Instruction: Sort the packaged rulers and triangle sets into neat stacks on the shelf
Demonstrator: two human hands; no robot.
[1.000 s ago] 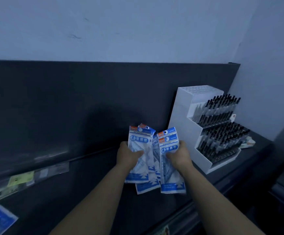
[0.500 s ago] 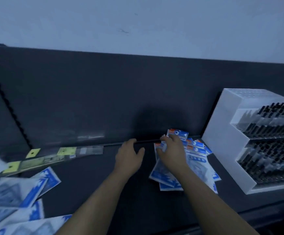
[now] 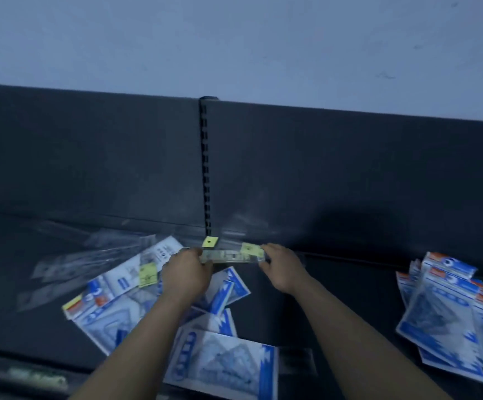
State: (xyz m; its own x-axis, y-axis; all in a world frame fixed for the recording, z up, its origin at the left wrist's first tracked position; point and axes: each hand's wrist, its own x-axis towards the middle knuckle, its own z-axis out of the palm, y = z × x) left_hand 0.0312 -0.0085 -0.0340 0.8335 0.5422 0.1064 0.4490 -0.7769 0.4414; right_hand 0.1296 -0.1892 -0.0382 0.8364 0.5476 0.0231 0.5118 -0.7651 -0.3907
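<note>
A: Where is the ruler pack (image 3: 231, 256) held?
B: At the back of the shelf (image 3: 335, 298), below the slotted upright (image 3: 205, 168). Its left end is clasped by the left grip (image 3: 187, 272); its right end is, apparently, pinched by the right grip (image 3: 283, 269).
A: And around it?
B: Loose triangle packs (image 3: 119, 298) are scattered at left; a rough stack (image 3: 451, 313) is seen at far right.

Ruler pack (image 3: 231, 256) lies crosswise at the rear of the shelf (image 3: 335, 298), right at the foot of the slotted upright (image 3: 205, 168), left hand (image 3: 187, 272) gripping one end and right hand (image 3: 283, 269) the other. Loose triangle-set packs (image 3: 113, 301) sprawl left and in front of it (overlapping, some under the left forearm). A second pile (image 3: 448, 319) lies well apart at the right edge.
</note>
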